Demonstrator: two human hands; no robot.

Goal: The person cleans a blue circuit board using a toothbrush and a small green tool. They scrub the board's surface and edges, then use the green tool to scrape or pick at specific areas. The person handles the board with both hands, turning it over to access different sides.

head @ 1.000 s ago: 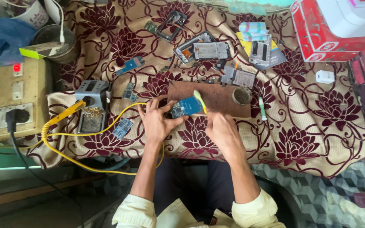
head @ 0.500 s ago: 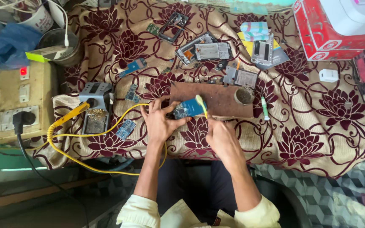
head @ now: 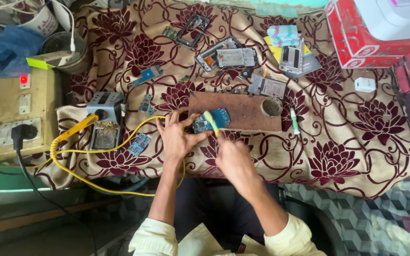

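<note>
A cloth-covered table (head: 357, 156) carries everything; a wooden board (head: 243, 108) lies near its middle, close to the near edge; a circuit board (head: 212, 121) rests on the board's near left corner, with the left hand (head: 176, 137) on its left side and the right hand (head: 236, 161) just before it, a brush (head: 210, 122) across the circuit board; a small round pot (head: 272, 106) sits on the wooden board's right end; a soldering station (head: 104, 118) stands near the table's left edge, a coiled cable (head: 119, 142) running from it along the near edge; opened phone parts (head: 226, 57) lie behind the wooden board toward the far edge; a box (head: 366, 33) occupies the far right corner; a switch panel (head: 5, 109) lies beyond the left edge.
</note>
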